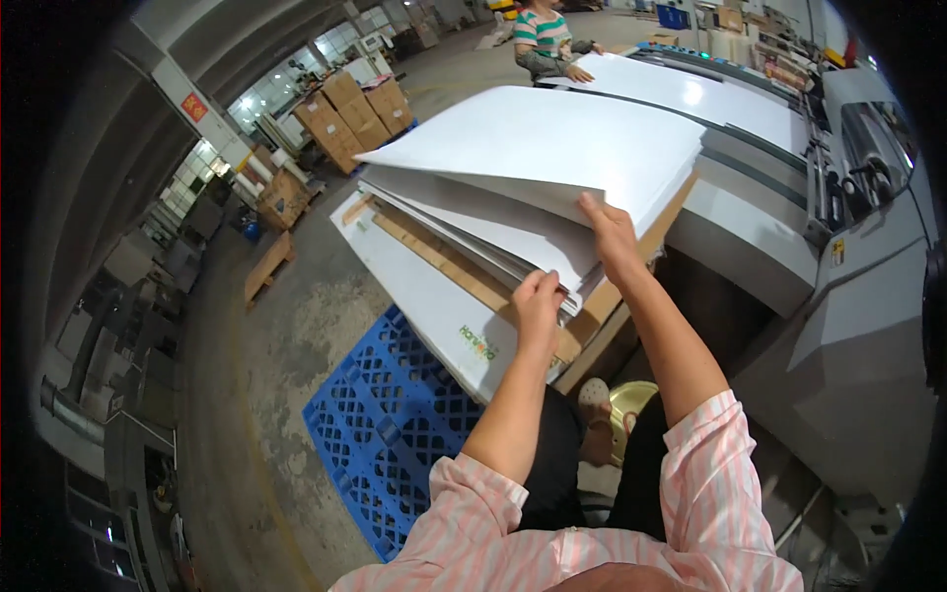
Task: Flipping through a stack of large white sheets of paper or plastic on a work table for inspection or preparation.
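With our nearer right hand point(614, 237) we pinch the top sheet point(552, 133), spreading forward above the stack point(498, 219); our left hand point(536, 304), apart, pinches the stack's near corner.

I watch through a single view, the left of two fisheye cameras worn on the head of a person point(567, 548). It looks down and forward from above the near end of the sheets point(552, 128), close enough that they take up the middle. On the near side of the sheets, sleeves point(710, 454) enter low; beyond the sheets my view stretches to boxes point(360, 113) and a co-worker point(541, 32), both small with distance. Straight edges bend toward the rim.
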Tool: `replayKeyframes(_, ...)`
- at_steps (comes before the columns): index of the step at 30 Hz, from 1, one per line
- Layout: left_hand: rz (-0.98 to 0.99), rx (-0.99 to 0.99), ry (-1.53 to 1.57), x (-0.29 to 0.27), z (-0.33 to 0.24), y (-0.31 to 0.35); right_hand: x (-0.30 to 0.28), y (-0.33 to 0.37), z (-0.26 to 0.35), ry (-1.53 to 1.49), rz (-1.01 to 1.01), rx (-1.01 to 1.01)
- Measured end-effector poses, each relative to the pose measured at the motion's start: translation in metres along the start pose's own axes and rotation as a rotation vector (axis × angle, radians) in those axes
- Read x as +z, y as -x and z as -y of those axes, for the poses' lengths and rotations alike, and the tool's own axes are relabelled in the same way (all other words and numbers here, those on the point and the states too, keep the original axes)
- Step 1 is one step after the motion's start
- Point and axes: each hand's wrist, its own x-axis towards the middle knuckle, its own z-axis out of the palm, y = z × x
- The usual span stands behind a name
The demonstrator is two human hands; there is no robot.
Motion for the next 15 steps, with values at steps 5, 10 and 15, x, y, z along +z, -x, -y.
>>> replayKeyframes(5, -0.064, -0.061, 0.005, 0.016, 0.0, 0.004, 0.0, 0.008, 0.015, 0.358, 0.001, -0.671)
replayKeyframes(10, -0.072, 0.034, -0.153, 0.01, 0.012, -0.004, -0.009, 0.012, 0.001, 0.785, 0.35, -0.641)
replayKeyframes(15, -0.039, -0.019, -0.031, 0.011, 0.001, 0.003, -0.012, 0.022, 0.0, 0.861, 0.309, -0.779)
